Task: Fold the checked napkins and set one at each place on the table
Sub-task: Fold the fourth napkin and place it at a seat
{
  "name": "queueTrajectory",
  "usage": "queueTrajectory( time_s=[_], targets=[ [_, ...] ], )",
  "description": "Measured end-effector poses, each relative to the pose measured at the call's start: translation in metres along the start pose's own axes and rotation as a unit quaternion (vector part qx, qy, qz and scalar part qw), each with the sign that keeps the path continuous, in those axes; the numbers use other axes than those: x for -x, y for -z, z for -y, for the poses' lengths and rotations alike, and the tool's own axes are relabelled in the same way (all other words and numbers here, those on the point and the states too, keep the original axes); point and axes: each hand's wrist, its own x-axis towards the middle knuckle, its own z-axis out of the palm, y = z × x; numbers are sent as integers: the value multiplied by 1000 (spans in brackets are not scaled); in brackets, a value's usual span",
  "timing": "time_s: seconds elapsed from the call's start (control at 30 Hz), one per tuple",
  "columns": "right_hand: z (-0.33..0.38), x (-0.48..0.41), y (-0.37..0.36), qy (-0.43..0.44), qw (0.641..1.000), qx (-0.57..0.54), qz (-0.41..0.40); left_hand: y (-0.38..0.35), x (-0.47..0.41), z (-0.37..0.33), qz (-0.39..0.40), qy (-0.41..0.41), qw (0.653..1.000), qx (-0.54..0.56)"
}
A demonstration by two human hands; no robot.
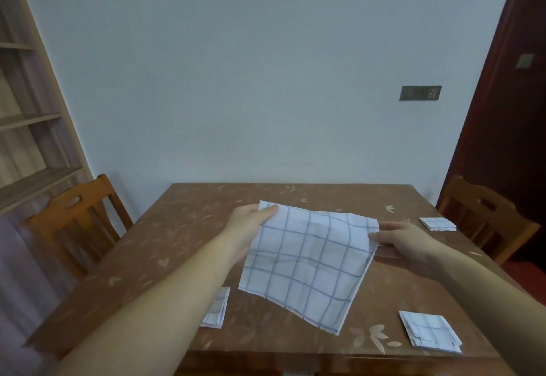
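Head view — folded napkin point(218, 310) half behind forearm point(183, 281)

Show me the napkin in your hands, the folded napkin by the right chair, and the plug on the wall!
held napkin point(307, 260), head view, middle of the cloth.
folded napkin by the right chair point(438, 224), head view, top face.
wall socket point(420, 93), head view, centre of the plate.

All you get of the person is two bare arms, really. The left hand point(246, 223) and right hand point(406, 241) are uncovered, fingers point(394, 225) slim, and back from the fingers the left forearm point(165, 295) and right forearm point(478, 281) run bare to the edge of view.
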Motion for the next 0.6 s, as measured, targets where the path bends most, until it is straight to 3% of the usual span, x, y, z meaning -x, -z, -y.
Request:
queueTrajectory(
  time_s=[0.3,0.47,0.6],
  targets=[
    [0,4,-6,82,988,-110,-72,3,3,4,-43,-8,999,-21],
    [4,6,-6,131,978,-118,-113,3,4,4,-75,13,997,-12],
    [10,6,-4,148,972,-124,-133,-1,5,-1,-57,17,998,11]
  ],
)
